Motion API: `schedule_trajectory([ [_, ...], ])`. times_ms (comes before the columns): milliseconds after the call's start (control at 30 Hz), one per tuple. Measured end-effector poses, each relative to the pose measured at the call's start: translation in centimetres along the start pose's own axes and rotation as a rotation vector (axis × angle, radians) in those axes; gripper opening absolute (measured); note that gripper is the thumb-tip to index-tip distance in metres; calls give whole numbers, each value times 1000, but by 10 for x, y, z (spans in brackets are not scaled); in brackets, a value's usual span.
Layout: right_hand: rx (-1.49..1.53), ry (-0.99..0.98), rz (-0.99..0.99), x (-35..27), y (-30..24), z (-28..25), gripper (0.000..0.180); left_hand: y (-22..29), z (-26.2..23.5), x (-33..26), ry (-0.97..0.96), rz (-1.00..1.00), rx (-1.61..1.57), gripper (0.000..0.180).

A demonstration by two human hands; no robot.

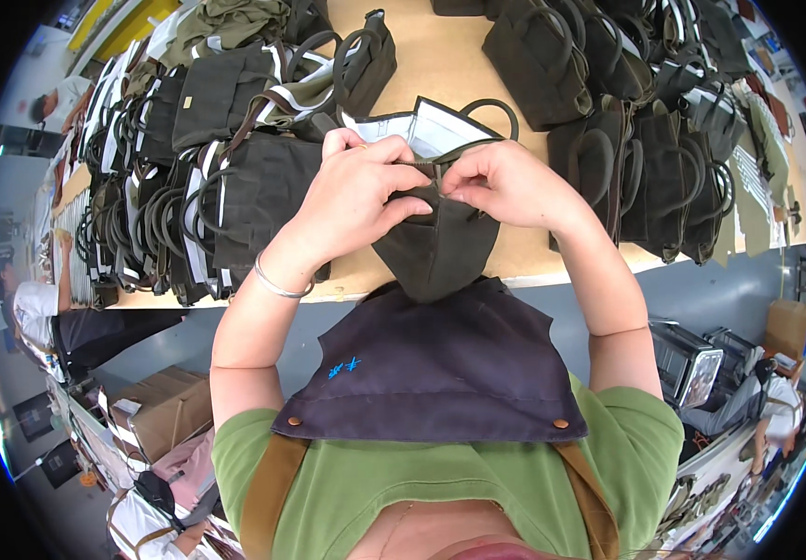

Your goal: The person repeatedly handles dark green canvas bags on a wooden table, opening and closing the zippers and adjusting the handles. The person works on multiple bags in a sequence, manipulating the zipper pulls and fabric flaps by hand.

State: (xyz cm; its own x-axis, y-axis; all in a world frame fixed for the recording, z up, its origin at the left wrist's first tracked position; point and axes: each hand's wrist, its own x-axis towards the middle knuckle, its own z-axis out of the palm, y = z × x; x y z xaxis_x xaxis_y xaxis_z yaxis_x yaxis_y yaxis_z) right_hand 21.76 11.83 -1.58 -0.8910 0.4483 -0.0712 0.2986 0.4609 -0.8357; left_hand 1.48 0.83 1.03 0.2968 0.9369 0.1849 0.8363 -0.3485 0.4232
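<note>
Both my hands hold a dark olive fabric bag [440, 247] over the near edge of a wooden table [440, 56]. My left hand [356, 191] pinches the bag's upper edge from the left, with a silver bangle on that wrist. My right hand [505, 182] pinches the same edge from the right, fingertips almost touching the left ones. The bag's white lining [440, 126] and a dark handle loop show behind my hands. Its lower part hangs down toward my dark apron.
Stacks of similar dark bags [207, 187] fill the table's left side, and more bags [655, 177] stand on the right. Cardboard boxes [165, 411] sit on the floor at lower left. Other people work at the left [39, 308] and lower right [776, 401].
</note>
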Motion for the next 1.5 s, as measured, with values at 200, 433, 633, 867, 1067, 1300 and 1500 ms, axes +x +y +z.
schedule_trajectory([
  [200,41,-28,-27,0,-6,-1,12,8,-3,-2,-12,-66,1,18],
  [433,45,-18,38,-2,-14,0,14,5,0,-1,-5,-63,14,16],
  [633,20,-9,4,-4,-15,1,14,6,0,0,-8,-69,25,16],
  [867,25,11,-14,-7,-19,3,13,8,-4,0,-36,-78,10,18],
  [1067,71,4,-10,-9,-20,4,13,8,-5,1,-53,-84,-13,19],
  [1300,127,-21,-27,-10,-19,2,12,8,-4,0,-60,-79,-26,19],
  [1500,199,-82,-2,-9,-16,0,13,11,-6,-1,-73,-105,-15,20],
])
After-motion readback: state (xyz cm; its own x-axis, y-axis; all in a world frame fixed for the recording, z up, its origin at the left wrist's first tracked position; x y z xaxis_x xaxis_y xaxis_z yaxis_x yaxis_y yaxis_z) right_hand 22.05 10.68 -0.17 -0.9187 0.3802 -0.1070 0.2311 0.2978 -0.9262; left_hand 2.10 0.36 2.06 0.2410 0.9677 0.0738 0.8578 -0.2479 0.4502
